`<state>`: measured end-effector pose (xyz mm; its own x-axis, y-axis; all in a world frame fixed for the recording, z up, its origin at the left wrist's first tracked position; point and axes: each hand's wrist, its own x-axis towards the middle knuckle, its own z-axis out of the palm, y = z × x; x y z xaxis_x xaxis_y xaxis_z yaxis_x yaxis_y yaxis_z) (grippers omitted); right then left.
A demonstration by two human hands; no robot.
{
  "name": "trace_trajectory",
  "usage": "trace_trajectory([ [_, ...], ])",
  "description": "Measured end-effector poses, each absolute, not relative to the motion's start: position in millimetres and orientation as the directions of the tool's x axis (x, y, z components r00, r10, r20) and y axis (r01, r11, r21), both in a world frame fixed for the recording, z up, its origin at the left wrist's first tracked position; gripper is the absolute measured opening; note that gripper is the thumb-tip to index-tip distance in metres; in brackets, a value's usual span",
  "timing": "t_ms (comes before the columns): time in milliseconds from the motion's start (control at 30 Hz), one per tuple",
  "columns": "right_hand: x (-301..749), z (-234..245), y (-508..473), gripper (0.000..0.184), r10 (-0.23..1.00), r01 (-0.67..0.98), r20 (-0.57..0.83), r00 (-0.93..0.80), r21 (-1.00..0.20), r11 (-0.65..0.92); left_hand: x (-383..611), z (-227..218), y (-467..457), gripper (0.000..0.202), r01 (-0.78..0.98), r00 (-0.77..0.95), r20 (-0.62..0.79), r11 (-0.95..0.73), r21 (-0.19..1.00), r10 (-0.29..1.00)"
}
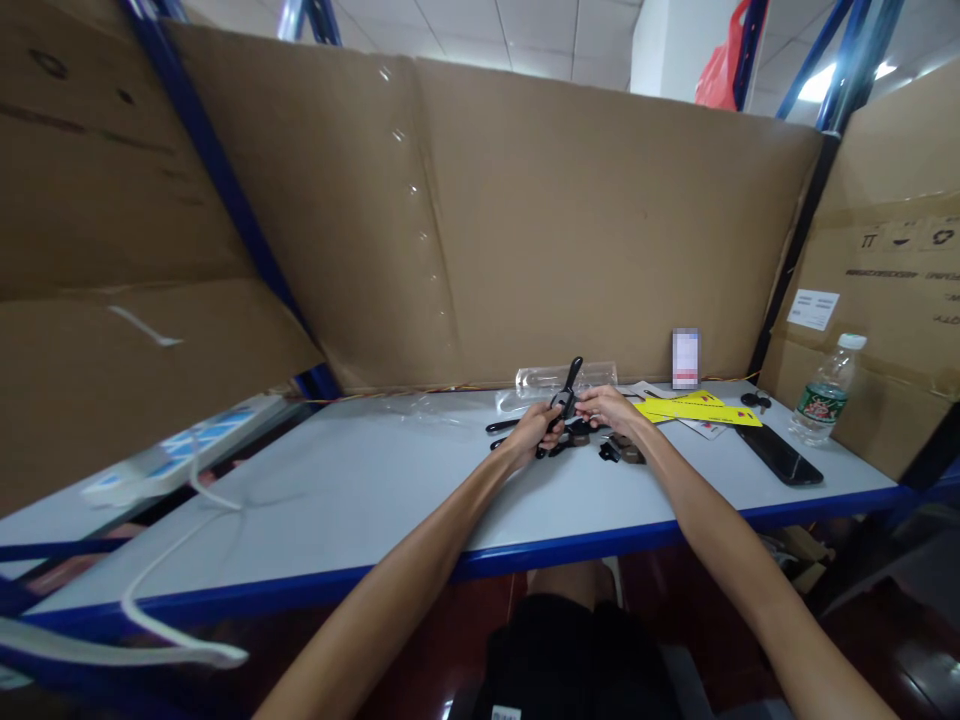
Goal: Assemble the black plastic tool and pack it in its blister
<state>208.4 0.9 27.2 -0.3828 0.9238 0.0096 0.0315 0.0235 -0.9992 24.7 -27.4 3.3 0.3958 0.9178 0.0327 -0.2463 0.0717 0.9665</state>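
My left hand (pixel 534 432) is wrapped round a black spokeshave (pixel 574 372), one handle pointing up and away from me. Close against the spokeshave's middle, my right hand (pixel 606 405) has its fingertips pinched together. Whatever they hold is too small to make out. Under and beside my hands lie more black-handled pieces, among them a handle (pixel 501 427) to the left. A small black knob-like part (pixel 610 452) and a brownish metal part (pixel 631 450) rest below my right wrist.
Clear plastic packaging (pixel 531 378) lies behind my hands on the table (pixel 360 480). To the right are yellow card sleeves (pixel 705 409), a dark phone (pixel 780 456), a water bottle (pixel 823 395) and an upright lit screen (pixel 685 358). A power strip (pixel 187 450) sits left; cardboard (pixel 600 230) walls the back.
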Motion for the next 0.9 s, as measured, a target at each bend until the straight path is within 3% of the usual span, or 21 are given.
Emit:
trace_trajectory([
  [167,205.2,21.7,3.6,0.015,0.933,0.092,0.064,-0.355,-0.990,0.103,26.8,6.2,-32.5,0.021,-0.202,0.388,0.049,0.033,0.979,0.920],
  [500,201.8,19.7,-0.1,0.016,0.944,0.030,0.138,-0.300,-0.988,0.154,29.4,5.4,-31.6,0.028,-0.189,0.340,0.123,-0.060,0.980,0.932],
  [900,196.8,17.3,0.5,0.019,0.938,0.052,0.193,-0.287,-0.975,0.216,26.3,8.2,-30.4,0.023,-0.208,0.348,0.086,-0.012,0.978,0.933],
])
